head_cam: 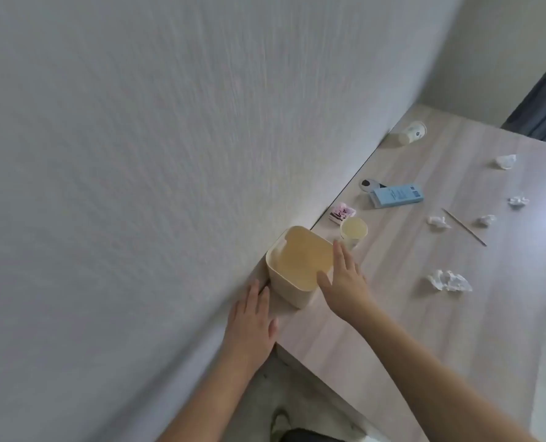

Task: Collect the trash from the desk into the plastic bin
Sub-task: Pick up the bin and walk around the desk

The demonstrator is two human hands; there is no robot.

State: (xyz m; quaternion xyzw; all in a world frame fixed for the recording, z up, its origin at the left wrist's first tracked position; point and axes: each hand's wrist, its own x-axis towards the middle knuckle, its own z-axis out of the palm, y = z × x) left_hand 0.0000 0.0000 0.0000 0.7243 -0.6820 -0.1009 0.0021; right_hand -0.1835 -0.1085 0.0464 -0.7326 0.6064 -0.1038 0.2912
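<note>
A cream plastic bin (292,283) stands on the wooden desk (392,314) against the wall, and I see nothing inside it. My left hand (252,323) is open and flat at the desk's near corner, its fingertips just left of the bin. My right hand (345,279) is open, fingers spread, against the bin's right rim. Crumpled tissues lie on the desk: a large one (450,280), one by a wooden skewer (438,221), and several more further right. The skewer (463,226) lies slanted. A paper cup (412,133) lies tipped over at the far end.
A small upright cup (354,231) stands just behind the bin. A pink patterned packet (341,212), a blue box (396,195) and a round black-and-white item (368,184) lie along the wall. The textured wall fills the left; floor shows below the desk's near edge.
</note>
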